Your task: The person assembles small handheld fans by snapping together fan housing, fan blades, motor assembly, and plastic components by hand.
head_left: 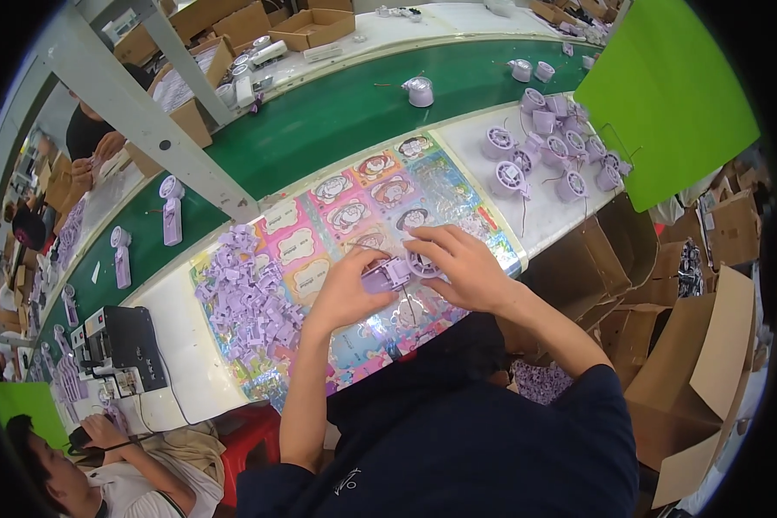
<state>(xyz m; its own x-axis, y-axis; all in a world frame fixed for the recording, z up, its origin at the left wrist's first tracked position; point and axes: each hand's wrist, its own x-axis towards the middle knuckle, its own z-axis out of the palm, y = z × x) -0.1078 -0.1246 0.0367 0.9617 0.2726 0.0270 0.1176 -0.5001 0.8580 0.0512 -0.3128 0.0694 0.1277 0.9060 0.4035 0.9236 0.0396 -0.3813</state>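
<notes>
Over a colourful printed mat [347,347], my two hands meet around lilac plastic parts. My left hand [347,293] is closed on a small lilac bracket-like part [390,274], thumb below and fingers above. A round lilac fan housing [421,262] sits against that part, gripped by the curled fingers of my right hand [468,266]. A thin dark wire hangs down from between them. Whether the two pieces are joined, I cannot tell. Left of my left hand, a heap of small lilac parts [249,293] lies on the mat.
Several round lilac fan housings with wires [570,151] stand on the white table at right. Beyond the mat runs a green conveyor belt [319,129] carrying more units. A metal post [147,112] rises at left. Cardboard boxes [691,371] stand at right; a co-worker [104,475] sits lower left.
</notes>
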